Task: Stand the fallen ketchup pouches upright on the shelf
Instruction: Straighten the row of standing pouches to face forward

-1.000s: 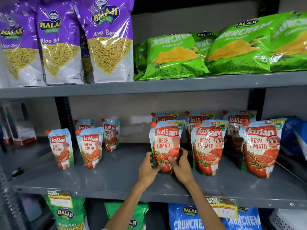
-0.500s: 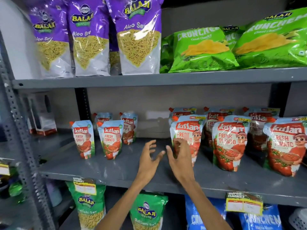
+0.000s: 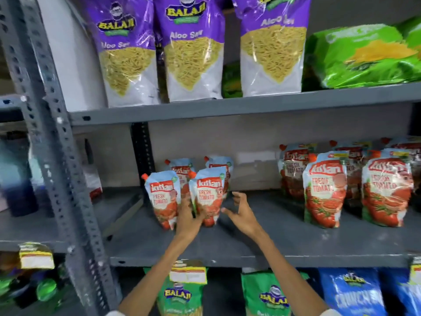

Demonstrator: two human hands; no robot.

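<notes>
Several small ketchup pouches stand upright at the left of the grey middle shelf [image 3: 250, 242]. Two are in front, a left one [image 3: 161, 197] and a right one [image 3: 210, 190], with two more behind them [image 3: 182, 167]. My left hand [image 3: 189, 217] grips the lower left edge of the front right small pouch, its fingers reaching between the two front pouches. My right hand [image 3: 241, 213] hovers just right of that pouch, open with curled fingers, touching nothing. Larger ketchup pouches [image 3: 325, 192] stand upright in rows at the right of the shelf.
Purple Aloo Sev bags [image 3: 191, 53] and green Crunchem bags [image 3: 364, 58] fill the upper shelf. A perforated steel post [image 3: 52, 133] rises at the left. A price tag [image 3: 188, 273] hangs on the shelf edge. Green [image 3: 180, 295] and blue [image 3: 350, 295] snack bags sit below.
Both hands have let go of a large pouch and moved left to the small pouches. My left hand now grips the front right small pouch. The view has swung left.
</notes>
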